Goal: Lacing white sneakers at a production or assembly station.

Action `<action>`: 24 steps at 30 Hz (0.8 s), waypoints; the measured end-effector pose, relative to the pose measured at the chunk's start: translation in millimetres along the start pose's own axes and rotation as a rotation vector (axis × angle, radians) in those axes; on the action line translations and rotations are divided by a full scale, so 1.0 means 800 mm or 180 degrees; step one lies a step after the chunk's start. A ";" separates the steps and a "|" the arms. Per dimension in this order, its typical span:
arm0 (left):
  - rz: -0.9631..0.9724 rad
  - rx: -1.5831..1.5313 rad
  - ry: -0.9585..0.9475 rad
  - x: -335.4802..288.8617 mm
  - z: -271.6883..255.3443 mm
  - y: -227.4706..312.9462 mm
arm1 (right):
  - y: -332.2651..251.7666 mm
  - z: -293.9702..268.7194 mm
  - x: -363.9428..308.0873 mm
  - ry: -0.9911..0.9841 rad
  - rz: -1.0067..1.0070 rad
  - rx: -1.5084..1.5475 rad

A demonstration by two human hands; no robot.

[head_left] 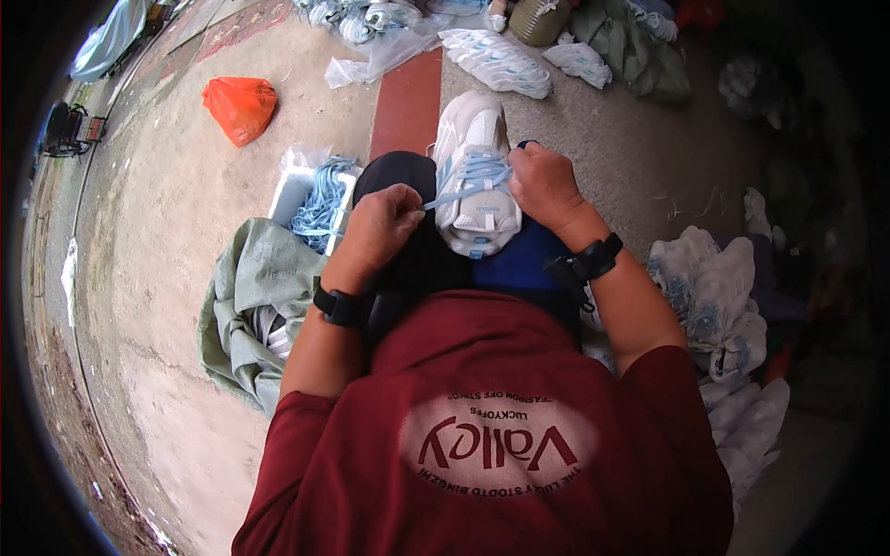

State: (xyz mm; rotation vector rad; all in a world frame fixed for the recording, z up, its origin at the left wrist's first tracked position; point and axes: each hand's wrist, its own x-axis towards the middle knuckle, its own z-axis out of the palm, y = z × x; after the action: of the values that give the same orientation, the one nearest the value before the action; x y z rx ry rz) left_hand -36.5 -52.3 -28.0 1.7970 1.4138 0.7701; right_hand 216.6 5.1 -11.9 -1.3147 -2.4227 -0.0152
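A white sneaker (pixel 468 120) with pale blue trim rests between my knees, its toe pointing away from me. A light blue shoelace (pixel 454 195) zigzags across its tongue, and one length runs taut toward the left. My left hand (pixel 383 224) pinches that length just left of the shoe. On the shoe's right side, my right hand (pixel 549 185) is closed at the edge of the lacing, where the lace reaches its fingers. Part of this grip is hidden by the hand itself.
A white foam box (pixel 288 196) with a bundle of blue laces (pixel 322 206) stands at my left. Nearer lies an open grey-green sack (pixel 243 287). White sneakers (pixel 728 296) are piled at my right, more (pixel 496 62) ahead. An orange plastic bag (pixel 240 109) sits far left.
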 end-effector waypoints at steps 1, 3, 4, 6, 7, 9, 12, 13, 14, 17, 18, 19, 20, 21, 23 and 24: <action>0.0017 0.0023 0.0042 0.001 0.000 -0.002 | -0.001 0.002 -0.004 -0.0035 -0.0016 -0.0017; 0.0039 0.0005 0.0032 0.001 -0.003 0.001 | -0.004 0.007 -0.012 0.0266 0.0801 0.0645; 0.0077 0.0029 0.0012 -0.001 -0.005 0.005 | -0.005 0.006 -0.011 0.0238 0.0976 0.1310; 0.0105 0.0054 0.0008 0.000 -0.007 0.006 | -0.009 -0.003 -0.009 0.0055 0.0963 0.1335; 0.0131 0.0077 -0.0018 0.001 -0.007 0.004 | -0.011 -0.005 -0.007 -0.0131 0.0970 0.1362; 0.0056 0.0005 -0.0015 0.001 -0.005 0.004 | -0.004 0.013 -0.004 0.0186 0.0620 0.1057; 0.0018 -0.0079 -0.0007 0.002 0.000 0.003 | -0.004 0.019 -0.004 0.0306 0.0519 0.0612; 0.0041 -0.0088 -0.0006 0.001 0.001 0.001 | -0.008 0.017 -0.002 0.0106 0.0772 0.0485; 0.0035 -0.0087 0.0004 0.002 0.001 -0.001 | -0.008 0.017 0.001 0.0104 0.0761 0.0488; 0.0147 -0.0021 0.0004 0.006 0.004 -0.004 | 0.001 0.014 0.008 -0.0221 0.1371 0.1751; 0.0228 0.0028 0.0042 0.008 0.006 -0.005 | 0.005 0.013 0.009 -0.0357 0.1353 0.1666; 0.0314 0.0080 0.0087 0.010 0.006 -0.005 | 0.008 0.012 0.011 -0.0487 0.1326 0.1580; 0.0318 0.0078 0.0098 0.013 0.004 -0.005 | 0.010 0.011 0.015 -0.0485 0.1317 0.1574; 0.0291 0.0110 0.0141 0.012 0.002 -0.004 | 0.006 0.008 0.019 -0.0705 0.1337 0.1417; 0.0222 0.0177 0.0214 0.005 -0.005 0.004 | 0.000 0.005 0.023 -0.0837 0.1331 0.1289; 0.0207 0.0267 0.0300 0.000 -0.010 0.009 | -0.006 0.008 0.026 -0.0696 0.1247 0.1344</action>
State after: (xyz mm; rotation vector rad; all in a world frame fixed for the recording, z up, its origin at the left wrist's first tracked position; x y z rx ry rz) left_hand -39.2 -51.7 -17.6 1.9007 1.4742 0.8503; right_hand 200.6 20.5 -10.1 -1.6127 -2.1203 0.7355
